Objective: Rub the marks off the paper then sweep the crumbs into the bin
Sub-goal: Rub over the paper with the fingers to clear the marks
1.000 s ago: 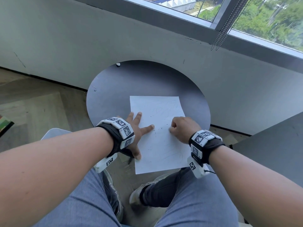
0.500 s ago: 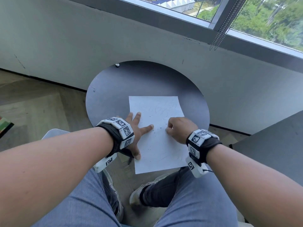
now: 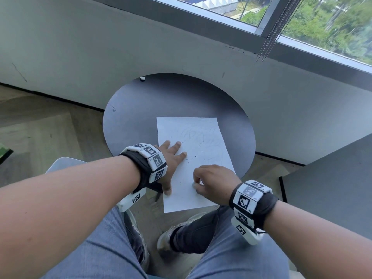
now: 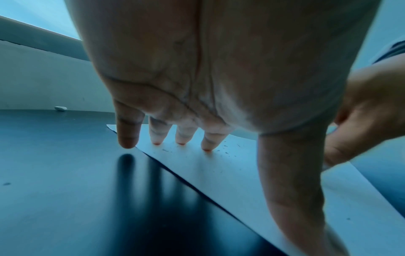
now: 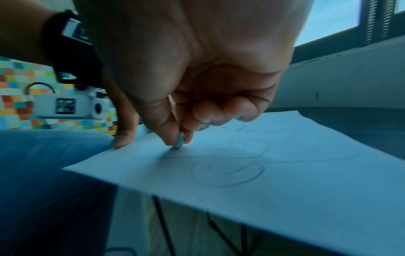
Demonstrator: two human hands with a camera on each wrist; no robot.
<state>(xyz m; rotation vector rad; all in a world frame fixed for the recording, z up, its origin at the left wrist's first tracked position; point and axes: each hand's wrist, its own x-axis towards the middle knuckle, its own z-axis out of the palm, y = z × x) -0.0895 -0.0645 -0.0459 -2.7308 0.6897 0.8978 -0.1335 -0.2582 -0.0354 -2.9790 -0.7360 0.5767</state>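
Round dark surface (image 3: 141, 121) under a window. From the head, my left hand (image 3: 171, 158) pins the paper (image 3: 193, 133) flat. At the right wrist, my right hand (image 5: 192, 97) pinches the eraser (image 5: 179, 141); pencil loops remain beside it, crumbs unswept, no bin visible.

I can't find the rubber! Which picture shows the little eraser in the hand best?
The right wrist view. There the eraser sits close up, pinched by the right hand, its tip on the paper. The head view shows only a pale speck of it under the fingers. The left wrist view doesn't show it clearly.
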